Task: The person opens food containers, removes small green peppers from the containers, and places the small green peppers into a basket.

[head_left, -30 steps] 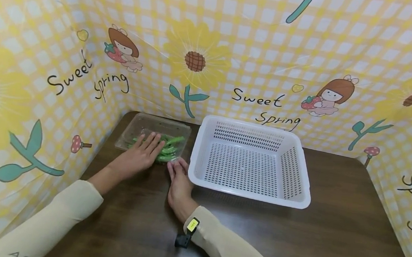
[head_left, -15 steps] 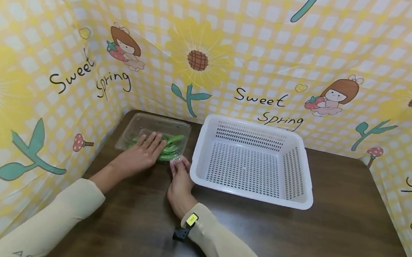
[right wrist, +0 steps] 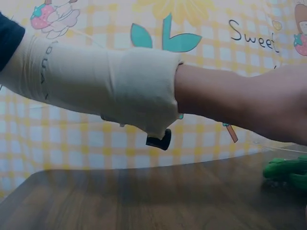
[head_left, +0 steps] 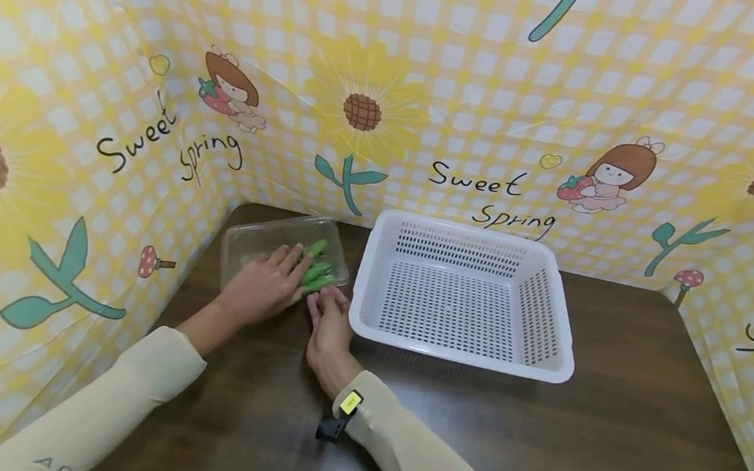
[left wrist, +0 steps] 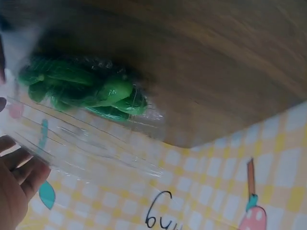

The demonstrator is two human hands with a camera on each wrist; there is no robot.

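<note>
At the back left of the table lies a clear plastic container [head_left: 249, 233] holding several long, glossy green vegetables [head_left: 317, 269]. My left hand [head_left: 266, 286] lies over it, its fingers extended across the top. In the left wrist view, the vegetables [left wrist: 86, 88] show through the crinkled clear plastic, with fingertips of my left hand [left wrist: 19, 184] against its edge. My right hand [head_left: 330, 329] pinches the container's near right corner between thumb and fingers. The right wrist view shows my left forearm and, at its edge, some of the vegetables [right wrist: 288, 172].
A white perforated plastic basket [head_left: 457, 358] stands just right of the container, close to my right hand. The dark wooden table [head_left: 602, 435] reaches back to a yellow checked cloth backdrop [head_left: 457, 85] on the back and both sides.
The container has turned and tilted, its far right corner now further back. My left hand has shifted slightly right with it. The right hand has stayed nearly in place at the corner.
</note>
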